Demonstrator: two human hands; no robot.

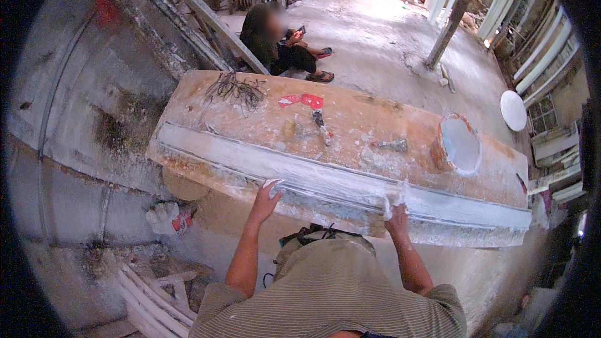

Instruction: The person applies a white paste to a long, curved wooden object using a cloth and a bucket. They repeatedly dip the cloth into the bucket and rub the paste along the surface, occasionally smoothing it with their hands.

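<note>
Contact appears to be made by the left hand (267, 201) at the near edge of the long white plaster strip (300, 166), which is laid along the worktable (357, 112) at frame centre. Its fingers are partly bent around white material; a firm grip cannot be confirmed. White material is also borne on the right hand (397, 215), centre right, fingers bent, hold likewise undetermined. Coating is judged well advanced along the full length; the uneven near edge is judged unfinished. Whitish mix is held in the bucket (442, 150), right of centre.
</note>
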